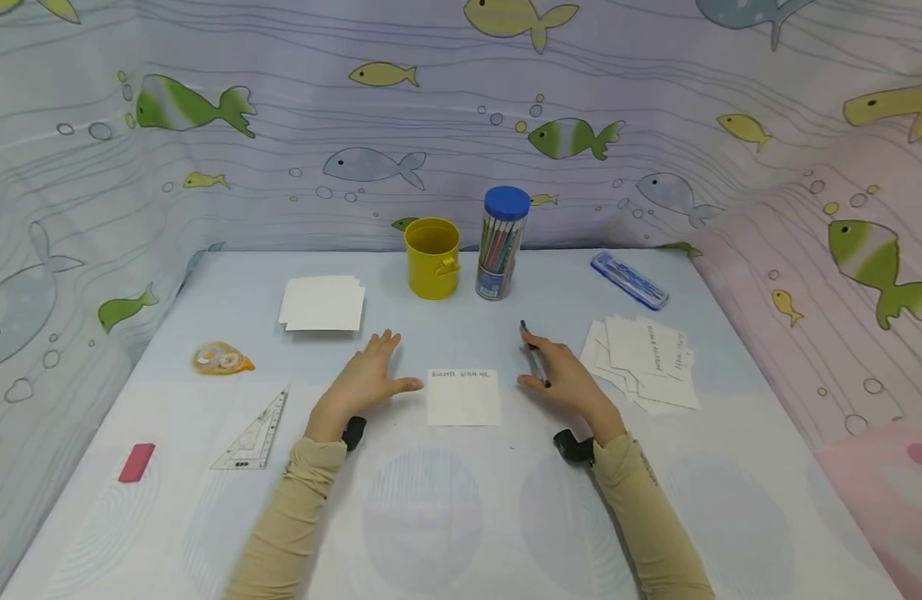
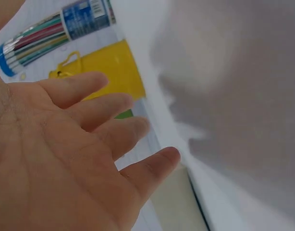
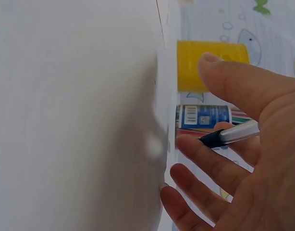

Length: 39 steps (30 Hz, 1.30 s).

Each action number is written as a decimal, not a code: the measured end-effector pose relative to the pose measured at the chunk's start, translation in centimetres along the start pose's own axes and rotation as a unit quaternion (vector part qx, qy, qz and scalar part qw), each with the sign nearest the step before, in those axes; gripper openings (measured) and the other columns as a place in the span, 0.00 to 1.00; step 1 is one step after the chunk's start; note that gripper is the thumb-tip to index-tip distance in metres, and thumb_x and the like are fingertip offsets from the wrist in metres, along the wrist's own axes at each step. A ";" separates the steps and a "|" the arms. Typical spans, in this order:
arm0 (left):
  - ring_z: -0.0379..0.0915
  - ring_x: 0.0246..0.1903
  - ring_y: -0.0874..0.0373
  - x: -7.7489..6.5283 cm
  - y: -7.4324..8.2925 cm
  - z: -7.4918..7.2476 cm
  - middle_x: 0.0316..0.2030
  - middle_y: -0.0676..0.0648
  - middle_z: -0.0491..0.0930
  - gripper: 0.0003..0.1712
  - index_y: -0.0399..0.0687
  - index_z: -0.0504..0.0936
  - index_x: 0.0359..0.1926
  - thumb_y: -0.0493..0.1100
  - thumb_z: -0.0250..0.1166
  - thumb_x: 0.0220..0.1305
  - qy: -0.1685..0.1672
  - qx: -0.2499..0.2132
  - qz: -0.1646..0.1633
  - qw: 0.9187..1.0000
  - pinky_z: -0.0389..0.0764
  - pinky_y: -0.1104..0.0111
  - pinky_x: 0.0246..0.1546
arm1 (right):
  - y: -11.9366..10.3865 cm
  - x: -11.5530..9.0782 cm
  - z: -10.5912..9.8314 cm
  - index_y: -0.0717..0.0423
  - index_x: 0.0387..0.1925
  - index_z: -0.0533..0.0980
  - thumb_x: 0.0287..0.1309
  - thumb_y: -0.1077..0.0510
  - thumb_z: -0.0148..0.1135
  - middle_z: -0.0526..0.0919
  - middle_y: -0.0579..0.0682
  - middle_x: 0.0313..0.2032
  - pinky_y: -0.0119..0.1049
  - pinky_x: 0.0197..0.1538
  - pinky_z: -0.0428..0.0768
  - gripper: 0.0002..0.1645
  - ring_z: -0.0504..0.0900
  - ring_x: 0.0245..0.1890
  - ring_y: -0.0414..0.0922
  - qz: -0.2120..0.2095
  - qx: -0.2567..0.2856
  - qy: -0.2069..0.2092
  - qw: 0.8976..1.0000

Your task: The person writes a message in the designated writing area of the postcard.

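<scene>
A small white card (image 1: pixel 463 400) lies on the table between the two hands, with a line of handwriting along its top edge. Left of it is my left hand (image 1: pixel 362 379), fingers spread and holding nothing; its palm (image 2: pixel 56 159) fills much of the left wrist view. On the card's other side, my right hand (image 1: pixel 569 379) holds a black-and-clear pen (image 1: pixel 536 357) among its fingers. In the right wrist view the pen (image 3: pixel 239 134) runs beside the index and middle fingers, and the thumb stands away from it.
At the back stand a yellow bucket (image 1: pixel 433 271) and a blue-lidded pencil tub (image 1: pixel 503 242). Blank cards (image 1: pixel 323 304) are stacked left; written cards (image 1: pixel 648 358) and a blue case (image 1: pixel 629 281) lie right. Correction tape (image 1: pixel 221 358), a set square (image 1: pixel 258 437) and a red eraser-like block (image 1: pixel 137 462) lie left.
</scene>
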State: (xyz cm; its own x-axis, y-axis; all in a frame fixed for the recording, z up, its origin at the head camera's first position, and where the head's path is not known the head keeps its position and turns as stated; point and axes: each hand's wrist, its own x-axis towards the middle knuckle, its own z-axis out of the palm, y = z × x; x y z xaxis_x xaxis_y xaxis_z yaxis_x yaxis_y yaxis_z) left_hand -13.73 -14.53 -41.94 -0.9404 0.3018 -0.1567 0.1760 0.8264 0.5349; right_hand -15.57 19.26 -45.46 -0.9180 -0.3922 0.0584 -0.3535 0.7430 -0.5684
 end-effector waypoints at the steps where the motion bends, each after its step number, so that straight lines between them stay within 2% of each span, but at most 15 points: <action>1: 0.40 0.73 0.31 0.0 -0.1 0.1 0.73 0.29 0.48 0.55 0.30 0.53 0.73 0.61 0.66 0.59 -0.005 -0.004 -0.003 1.000 0.51 0.37 0.69 | -0.1 0.1 0.0 0.61 0.70 0.61 0.55 0.50 0.70 0.71 0.61 0.65 0.58 0.65 0.69 0.46 0.70 0.63 0.64 0.000 0.002 -0.001 1.000; 6: 0.39 0.72 0.28 0.1 -0.6 0.6 0.73 0.27 0.48 0.56 0.30 0.53 0.72 0.62 0.67 0.58 -0.027 -0.009 -0.004 1.000 0.48 0.36 0.70 | -0.6 0.2 0.1 0.59 0.71 0.61 0.48 0.50 0.75 0.71 0.60 0.66 0.58 0.68 0.66 0.51 0.67 0.66 0.64 0.017 0.016 -0.015 1.000; 11: 0.38 0.72 0.26 0.0 -0.8 1.0 0.72 0.25 0.47 0.57 0.30 0.54 0.72 0.63 0.67 0.57 -0.043 0.013 0.002 0.999 0.46 0.35 0.69 | -0.7 0.2 0.2 0.56 0.71 0.60 0.47 0.49 0.76 0.67 0.63 0.68 0.59 0.68 0.65 0.53 0.64 0.68 0.65 0.037 0.013 -0.031 0.999; 15: 0.37 0.72 0.27 0.0 -1.0 1.1 0.73 0.26 0.46 0.56 0.31 0.54 0.72 0.63 0.66 0.57 -0.047 0.029 0.005 0.998 0.46 0.35 0.70 | -0.7 0.0 0.2 0.53 0.71 0.62 0.45 0.48 0.77 0.66 0.65 0.68 0.59 0.68 0.65 0.53 0.64 0.68 0.65 0.036 0.010 -0.048 0.998; 19: 0.37 0.73 0.28 -0.1 -1.2 1.0 0.73 0.27 0.46 0.56 0.30 0.54 0.72 0.62 0.67 0.57 -0.051 0.048 0.007 0.998 0.46 0.36 0.70 | -0.9 0.0 0.2 0.50 0.71 0.62 0.45 0.48 0.77 0.67 0.63 0.68 0.58 0.69 0.64 0.53 0.64 0.69 0.62 0.022 0.008 -0.064 0.998; 25: 0.35 0.73 0.30 -0.2 -1.2 0.7 0.74 0.29 0.44 0.59 0.31 0.52 0.73 0.61 0.70 0.54 -0.055 0.057 0.006 0.997 0.45 0.38 0.71 | -0.6 0.1 0.1 0.50 0.71 0.61 0.43 0.49 0.78 0.66 0.63 0.68 0.57 0.69 0.65 0.54 0.65 0.69 0.62 0.009 0.000 -0.065 0.998; 32: 0.34 0.74 0.30 -0.3 -1.2 1.2 0.74 0.29 0.42 0.61 0.32 0.51 0.74 0.61 0.72 0.52 -0.062 0.062 0.008 0.996 0.44 0.38 0.72 | -0.2 -0.1 0.0 0.53 0.71 0.61 0.41 0.49 0.79 0.65 0.63 0.69 0.58 0.71 0.62 0.56 0.62 0.70 0.62 -0.006 -0.009 -0.074 0.997; 39: 0.34 0.74 0.31 -0.5 -1.1 1.0 0.74 0.30 0.42 0.62 0.34 0.50 0.74 0.61 0.72 0.50 -0.061 0.070 0.005 0.996 0.44 0.39 0.72 | 0.1 -0.1 0.1 0.57 0.70 0.63 0.38 0.50 0.81 0.64 0.61 0.70 0.58 0.72 0.59 0.57 0.60 0.71 0.61 -0.048 -0.006 -0.071 0.996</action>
State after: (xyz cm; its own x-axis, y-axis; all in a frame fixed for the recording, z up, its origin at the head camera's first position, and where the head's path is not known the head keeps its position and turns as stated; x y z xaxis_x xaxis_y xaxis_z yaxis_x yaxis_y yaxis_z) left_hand -13.17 -15.08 -43.25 -0.8975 0.3588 -0.2564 0.2320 0.8786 0.4174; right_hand -15.53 19.31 -45.63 -0.8454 -0.5340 -0.0046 -0.4415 0.7038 -0.5566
